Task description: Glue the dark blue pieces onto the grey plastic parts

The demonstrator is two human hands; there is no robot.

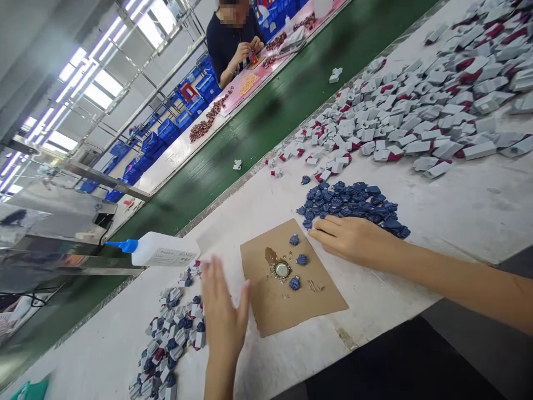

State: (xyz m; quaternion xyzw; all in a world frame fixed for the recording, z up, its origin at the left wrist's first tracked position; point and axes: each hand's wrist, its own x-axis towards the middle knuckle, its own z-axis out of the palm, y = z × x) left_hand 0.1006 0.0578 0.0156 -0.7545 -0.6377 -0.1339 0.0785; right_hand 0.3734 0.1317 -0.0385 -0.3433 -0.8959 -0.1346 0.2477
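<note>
the left hand (225, 311) has its grip spread wide beside the cardboard (291, 308); the right hand (356, 238) is at the blue pieces (347, 200), its grip impossible to tell.

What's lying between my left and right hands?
The head view shows a cardboard sheet there, bearing a round cap, a brown smear, three blue pieces and some thin slivers.

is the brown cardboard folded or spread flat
Spread flat: the cardboard lies open on the white table, with no fold showing.
</note>
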